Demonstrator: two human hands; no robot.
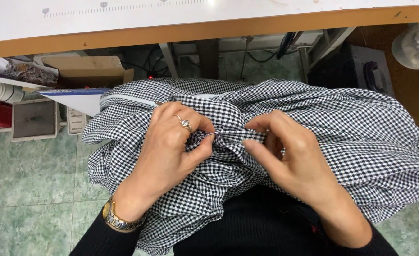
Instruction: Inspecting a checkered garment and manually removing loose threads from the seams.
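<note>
A black-and-white checked garment [342,123] lies bunched on my lap below the table edge. My left hand [171,147], with a ring and a gold wristwatch, pinches a fold of the cloth between thumb and fingers. My right hand [290,156] grips the same fold just to the right, fingers curled around the fabric. The two hands almost touch at the middle of the garment, and a white strip [124,98] of the garment's inside shows at the upper left.
A white table top with a wooden edge [209,29] and a printed ruler runs across the top. Below it are a cardboard box [84,71], a grey tray [34,118], thread cones [3,91], machine legs and cables. The green tiled floor [29,180] lies left.
</note>
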